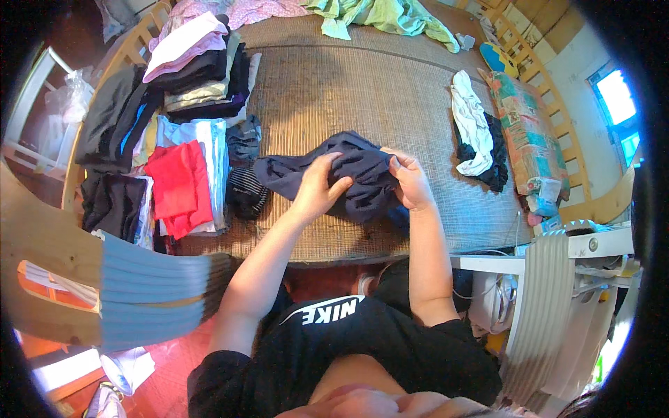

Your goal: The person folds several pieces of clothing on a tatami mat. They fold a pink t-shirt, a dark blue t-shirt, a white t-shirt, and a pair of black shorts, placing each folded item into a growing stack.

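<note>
A crumpled dark navy garment (360,183) is bunched between my two hands, over the near part of a woven bed mat (355,99). My left hand (320,187) grips it near the middle, the thumb lying across the cloth. At its right edge my right hand (410,180) pinches the fabric between thumb and fingers. One part of the garment trails off to the left, close to a black striped folded item (248,190) and a dark grey one (244,138). What kind of garment it is cannot be made out.
Folded clothes stand in stacks on the left, with a red garment (180,185) and a white-and-pink pile (188,47) on top. A white garment (472,125) lies over a black one (496,151) at right, beside a patterned pillow (530,130). Green cloth (387,21) lies at the far end.
</note>
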Demonstrator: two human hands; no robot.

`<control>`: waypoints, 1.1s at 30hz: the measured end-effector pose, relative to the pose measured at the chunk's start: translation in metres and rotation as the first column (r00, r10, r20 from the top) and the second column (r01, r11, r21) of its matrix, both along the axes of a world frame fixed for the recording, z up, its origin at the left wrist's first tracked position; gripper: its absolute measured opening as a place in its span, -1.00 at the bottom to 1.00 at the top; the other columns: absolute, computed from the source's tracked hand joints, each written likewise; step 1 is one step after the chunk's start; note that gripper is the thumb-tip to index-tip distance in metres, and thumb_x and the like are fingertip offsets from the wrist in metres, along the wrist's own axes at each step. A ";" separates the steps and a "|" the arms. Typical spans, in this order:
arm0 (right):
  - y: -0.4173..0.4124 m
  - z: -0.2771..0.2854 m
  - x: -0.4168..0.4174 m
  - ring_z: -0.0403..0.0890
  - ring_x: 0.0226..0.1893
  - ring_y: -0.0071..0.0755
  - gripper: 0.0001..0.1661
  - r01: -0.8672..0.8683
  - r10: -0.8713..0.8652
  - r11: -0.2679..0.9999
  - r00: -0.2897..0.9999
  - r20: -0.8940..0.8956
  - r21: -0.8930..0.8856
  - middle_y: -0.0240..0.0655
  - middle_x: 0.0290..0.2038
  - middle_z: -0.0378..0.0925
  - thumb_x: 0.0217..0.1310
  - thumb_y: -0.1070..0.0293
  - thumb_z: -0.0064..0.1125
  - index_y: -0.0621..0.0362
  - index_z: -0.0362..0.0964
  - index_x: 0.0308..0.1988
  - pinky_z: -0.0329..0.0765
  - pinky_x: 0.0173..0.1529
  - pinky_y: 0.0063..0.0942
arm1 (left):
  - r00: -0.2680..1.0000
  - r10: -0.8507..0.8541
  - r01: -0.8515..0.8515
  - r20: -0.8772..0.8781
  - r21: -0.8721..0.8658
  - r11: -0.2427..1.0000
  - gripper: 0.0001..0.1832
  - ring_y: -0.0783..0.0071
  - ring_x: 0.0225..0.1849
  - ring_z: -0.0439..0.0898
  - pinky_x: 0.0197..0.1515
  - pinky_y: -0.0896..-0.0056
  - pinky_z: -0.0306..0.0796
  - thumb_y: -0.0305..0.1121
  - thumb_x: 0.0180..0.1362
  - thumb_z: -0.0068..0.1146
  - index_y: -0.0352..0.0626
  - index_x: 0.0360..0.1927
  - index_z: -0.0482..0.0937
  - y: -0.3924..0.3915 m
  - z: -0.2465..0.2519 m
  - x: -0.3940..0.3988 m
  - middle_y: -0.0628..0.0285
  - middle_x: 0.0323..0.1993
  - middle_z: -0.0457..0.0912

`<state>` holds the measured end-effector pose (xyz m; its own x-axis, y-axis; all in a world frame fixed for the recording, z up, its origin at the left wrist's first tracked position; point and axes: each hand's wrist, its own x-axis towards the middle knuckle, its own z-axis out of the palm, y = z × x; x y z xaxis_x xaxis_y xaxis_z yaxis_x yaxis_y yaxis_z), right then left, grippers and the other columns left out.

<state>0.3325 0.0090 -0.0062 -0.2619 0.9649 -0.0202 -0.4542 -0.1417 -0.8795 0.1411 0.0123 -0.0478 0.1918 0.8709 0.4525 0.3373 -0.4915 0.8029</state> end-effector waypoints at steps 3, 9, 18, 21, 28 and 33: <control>-0.003 -0.006 0.000 0.49 -0.23 -0.55 -0.74 0.103 -0.104 0.995 0.993 -0.063 -0.005 -0.36 -0.29 0.52 0.15 0.32 0.01 0.30 0.44 -0.25 0.39 -0.10 -0.56 | 0.995 -0.095 0.102 0.038 -0.360 0.927 -0.63 0.26 -0.18 0.50 -0.10 0.46 0.32 -0.29 0.01 0.13 -0.29 -0.17 0.38 -0.008 0.004 0.004 0.07 -0.32 0.53; 0.012 0.003 0.011 0.43 -0.40 -0.66 -0.83 0.413 -0.442 0.884 0.891 0.103 0.220 -0.46 -0.45 0.49 0.14 0.37 0.02 0.20 0.47 -0.44 0.35 -0.27 -0.65 | 0.922 0.013 0.230 0.386 -0.575 0.785 -0.92 0.69 -0.47 0.39 -0.40 0.65 0.28 -0.44 0.03 0.08 -0.23 -0.42 0.49 0.008 -0.012 -0.018 0.42 -0.55 0.48; 0.034 0.031 0.027 0.45 -0.51 -0.46 -0.70 0.355 -0.700 0.708 0.241 0.672 0.610 -0.23 -0.54 0.47 0.20 0.23 -0.06 0.27 0.41 -0.39 0.38 -0.34 -0.48 | 0.366 0.228 0.544 0.902 -0.406 0.734 -0.91 0.37 -0.26 0.53 -0.10 0.32 0.37 -0.36 0.13 -0.07 -0.14 -0.36 0.42 0.020 0.043 -0.054 0.26 -0.37 0.54; 0.022 0.009 -0.007 0.41 -0.52 -0.16 -0.76 0.312 -0.799 0.594 0.118 0.590 0.742 -0.23 -0.54 0.38 -0.04 0.31 0.20 0.16 0.34 -0.36 0.37 -0.40 -0.30 | 0.290 0.247 0.607 0.924 -0.378 0.699 -0.80 0.32 -0.11 0.47 0.02 0.19 0.31 -0.26 0.20 -0.17 -0.10 -0.19 0.37 0.020 0.021 -0.042 0.24 -0.18 0.50; -0.038 -0.055 -0.070 0.41 -0.15 0.06 -0.39 -0.365 -0.247 0.891 0.107 0.963 0.269 0.04 -0.14 0.28 -0.14 0.45 0.17 0.24 0.13 -0.03 0.42 -0.13 -0.21 | 0.153 0.408 0.700 0.900 -0.391 0.598 -0.65 0.27 -0.06 0.45 0.08 0.17 0.27 -0.16 0.23 -0.25 -0.19 -0.08 0.38 0.017 0.029 -0.047 0.11 -0.07 0.47; -0.014 -0.064 -0.013 0.52 -0.21 -0.01 -0.70 -0.289 0.139 0.894 -0.546 0.826 -0.341 -0.07 -0.19 0.48 0.02 0.36 -0.11 0.08 0.49 -0.23 0.43 -0.11 -0.22 | -0.079 0.201 0.706 0.976 -0.087 0.702 -0.64 0.21 -0.05 0.46 0.10 0.12 0.24 -0.17 0.21 -0.21 -0.26 -0.14 0.43 0.031 0.023 -0.115 0.06 -0.11 0.50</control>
<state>0.3196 -0.0052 -0.0706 -0.1201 0.8353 -0.5365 0.9805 0.1843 0.0675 0.0263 0.0437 -0.0248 0.2818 0.9592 0.0217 -0.9386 0.2709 0.2138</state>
